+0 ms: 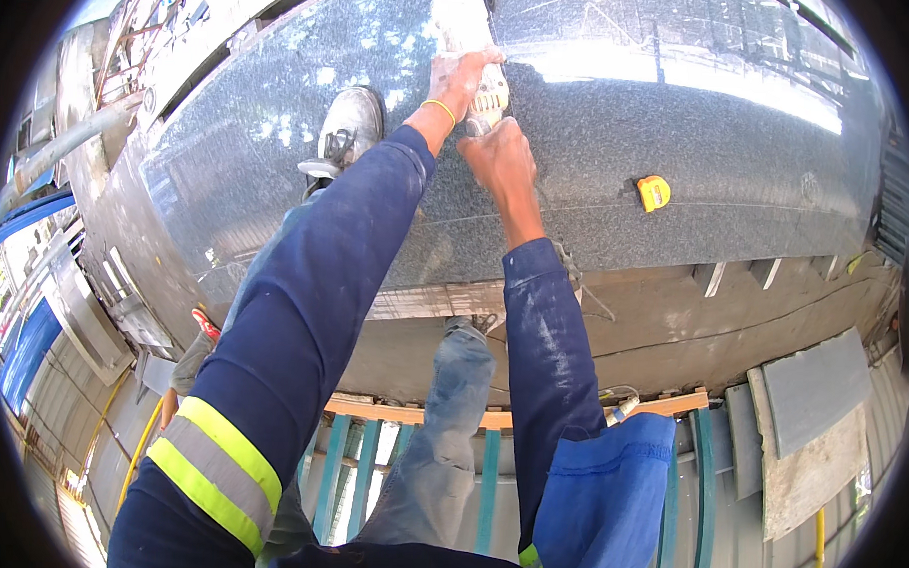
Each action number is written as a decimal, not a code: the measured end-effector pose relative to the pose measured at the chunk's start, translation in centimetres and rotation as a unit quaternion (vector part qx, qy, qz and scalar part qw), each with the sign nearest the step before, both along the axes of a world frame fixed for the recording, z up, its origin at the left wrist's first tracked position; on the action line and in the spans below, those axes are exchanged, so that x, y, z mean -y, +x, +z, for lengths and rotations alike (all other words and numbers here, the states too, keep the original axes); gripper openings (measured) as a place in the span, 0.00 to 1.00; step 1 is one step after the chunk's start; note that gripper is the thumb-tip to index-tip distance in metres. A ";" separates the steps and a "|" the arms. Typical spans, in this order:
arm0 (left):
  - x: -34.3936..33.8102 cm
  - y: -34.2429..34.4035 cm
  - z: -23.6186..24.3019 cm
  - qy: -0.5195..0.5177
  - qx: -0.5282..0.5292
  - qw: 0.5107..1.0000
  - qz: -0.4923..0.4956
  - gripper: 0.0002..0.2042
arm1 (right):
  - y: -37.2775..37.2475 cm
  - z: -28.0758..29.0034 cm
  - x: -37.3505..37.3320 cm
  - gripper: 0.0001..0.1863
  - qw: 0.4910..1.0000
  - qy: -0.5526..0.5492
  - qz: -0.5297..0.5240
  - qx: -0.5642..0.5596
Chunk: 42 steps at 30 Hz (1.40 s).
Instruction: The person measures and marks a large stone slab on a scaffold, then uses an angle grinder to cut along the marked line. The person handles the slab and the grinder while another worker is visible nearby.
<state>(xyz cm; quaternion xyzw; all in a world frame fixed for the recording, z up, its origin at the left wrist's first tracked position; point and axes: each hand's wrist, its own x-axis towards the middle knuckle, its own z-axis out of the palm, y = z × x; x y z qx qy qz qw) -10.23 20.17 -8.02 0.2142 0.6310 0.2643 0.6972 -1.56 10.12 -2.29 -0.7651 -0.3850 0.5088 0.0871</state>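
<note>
A pale, dust-covered power tool [464, 22] that looks like an angle grinder lies along the polished dark granite slab [620, 130], its far end near the top edge of the view. My left hand [463, 80] is closed around the tool's body, with a yellow band at that wrist. Nearer to me, my right hand [503, 164] grips its rear end, just behind the vent slots. The tool's working end is cut off by the view's edge. A yellow tape measure [654, 193] rests on the slab to the right of my right hand.
My left shoe [351, 128] stands on the slab; my other leg [438, 414] is down on the near side. A cord [584, 289] hangs by the slab's front edge. Teal slats with a wooden rail [661, 403] are below. Stone offcuts [821, 392] lean at the right.
</note>
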 end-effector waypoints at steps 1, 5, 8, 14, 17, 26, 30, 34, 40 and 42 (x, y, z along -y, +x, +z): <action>-0.1 0.0 -0.1 -0.002 -0.001 1.000 0.002 0.10 | -0.1 -0.1 -0.1 0.25 1.000 0.004 0.000 0.000; 0.1 0.0 0.1 -0.028 0.029 0.999 0.000 0.10 | 0.1 0.1 0.2 0.25 1.000 0.010 0.001 0.003; 0.7 -0.3 0.1 -0.012 0.014 1.000 0.008 0.09 | -0.1 0.3 0.9 0.27 1.000 0.014 -0.012 0.012; 1.3 0.7 1.5 -0.004 -0.025 1.000 0.017 0.09 | 0.4 0.3 1.5 0.27 1.000 0.006 -0.006 0.018; 0.7 0.0 1.4 0.010 -0.004 1.000 0.021 0.09 | -0.2 0.7 0.9 0.25 1.000 0.013 -0.008 0.025; -0.4 0.2 1.4 -0.013 -0.011 1.000 0.022 0.09 | 0.1 -0.5 -0.1 0.23 1.000 0.004 -0.014 -0.003; 0.3 0.2 2.0 -0.017 0.000 1.000 0.019 0.08 | 0.4 1.2 0.4 0.24 1.000 -0.015 0.001 -0.013; 1.0 0.6 2.9 -0.014 -0.011 0.999 0.029 0.08 | 0.5 1.9 1.2 0.24 1.000 -0.006 0.008 0.008; 1.5 0.6 3.0 -0.013 -0.001 0.999 0.035 0.09 | 0.5 1.9 1.2 0.23 1.000 -0.001 0.008 0.016; 1.3 0.5 2.5 -0.003 -0.006 0.999 0.036 0.09 | 0.4 1.9 0.9 0.22 1.000 -0.002 0.008 0.012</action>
